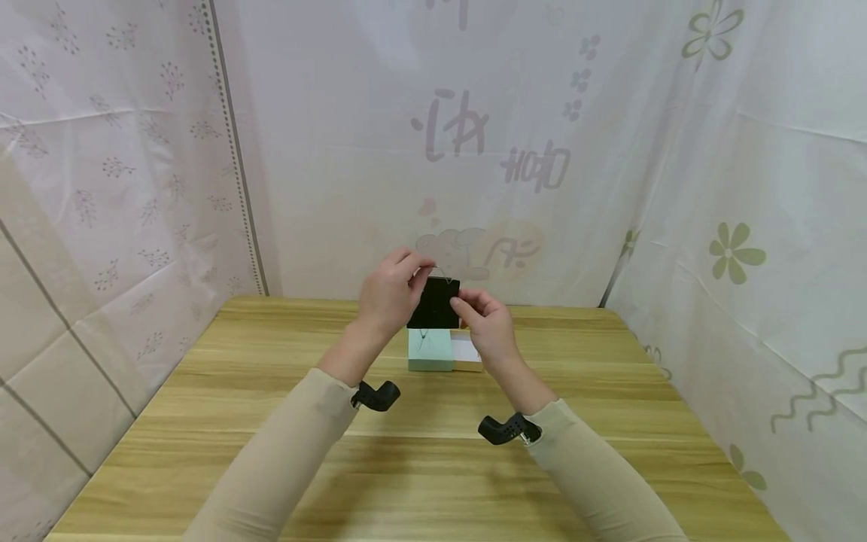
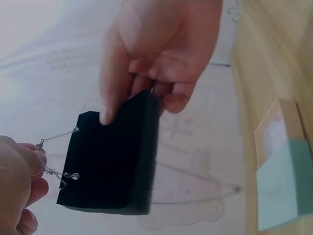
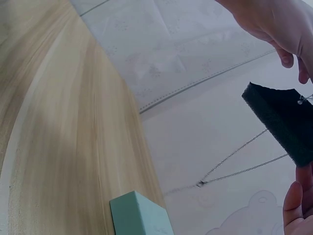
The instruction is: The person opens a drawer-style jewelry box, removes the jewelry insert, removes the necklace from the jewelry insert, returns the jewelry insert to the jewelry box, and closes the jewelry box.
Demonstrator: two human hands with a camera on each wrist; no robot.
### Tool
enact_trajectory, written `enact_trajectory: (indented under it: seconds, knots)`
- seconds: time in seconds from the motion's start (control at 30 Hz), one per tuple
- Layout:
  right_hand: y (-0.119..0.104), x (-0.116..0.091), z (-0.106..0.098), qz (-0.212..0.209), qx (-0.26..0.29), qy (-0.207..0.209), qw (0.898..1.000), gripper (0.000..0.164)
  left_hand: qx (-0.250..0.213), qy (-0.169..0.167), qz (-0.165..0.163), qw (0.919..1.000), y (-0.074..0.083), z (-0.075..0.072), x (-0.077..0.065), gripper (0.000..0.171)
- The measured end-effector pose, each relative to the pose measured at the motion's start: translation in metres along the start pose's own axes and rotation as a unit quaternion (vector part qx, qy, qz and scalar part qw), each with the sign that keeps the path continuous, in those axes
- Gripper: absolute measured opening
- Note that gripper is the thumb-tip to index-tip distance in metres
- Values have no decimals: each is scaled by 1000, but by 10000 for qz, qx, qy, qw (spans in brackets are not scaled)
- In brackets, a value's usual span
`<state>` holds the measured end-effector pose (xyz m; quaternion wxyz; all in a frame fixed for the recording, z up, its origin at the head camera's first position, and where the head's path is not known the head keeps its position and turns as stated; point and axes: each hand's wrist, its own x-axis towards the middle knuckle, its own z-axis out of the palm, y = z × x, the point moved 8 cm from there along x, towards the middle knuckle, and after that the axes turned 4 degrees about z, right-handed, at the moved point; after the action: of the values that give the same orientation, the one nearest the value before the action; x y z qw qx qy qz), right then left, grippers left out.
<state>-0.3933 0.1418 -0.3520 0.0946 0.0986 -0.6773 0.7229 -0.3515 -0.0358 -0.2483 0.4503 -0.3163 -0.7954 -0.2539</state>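
Note:
My right hand point(image 1: 491, 327) holds a square black foam pad point(image 1: 432, 307) between thumb and fingers, raised above the table. With thumb and fingertips, my left hand point(image 1: 389, 292) pinches the clasp end of a thin silver necklace point(image 2: 61, 174) at the pad's edge. The chain passes through notches in that edge. From the pad's other side the rest of the chain hangs in a long V, with a small pendant point(image 3: 200, 184) at its tip. Beyond the hands, a small box with a mint green sleeve point(image 1: 430, 361) lies on the table, its pale tray point(image 1: 466, 351) partly slid out to the right.
The wood-grain table point(image 1: 271, 452) spreads under both forearms. Patterned pale curtains point(image 1: 339, 150) hang at the back and on both sides. A black wrist mount point(image 1: 379, 396) sits at my left cuff, and another mount point(image 1: 508, 429) at my right.

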Motion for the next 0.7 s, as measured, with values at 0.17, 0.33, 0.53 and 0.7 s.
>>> enact_trajectory:
  seconds: [0.17, 0.33, 0.53, 0.7]
  knots:
    - [2, 0, 0, 5, -59, -13, 10000, 16, 18, -42, -37, 10000, -5, -4, 8, 7]
    - [3, 1, -1, 12, -108, -5, 9999, 15, 10, -105, -106, 9999, -8, -7, 14, 7]
    - [5, 0, -2, 22, -231, -29, 9997, 15, -18, -83, -190, 9998, -13, -10, 22, 8]
    - [7, -1, -3, 33, -345, -82, 9994, 18, 22, -14, -305, 9995, -18, -15, 29, 10]
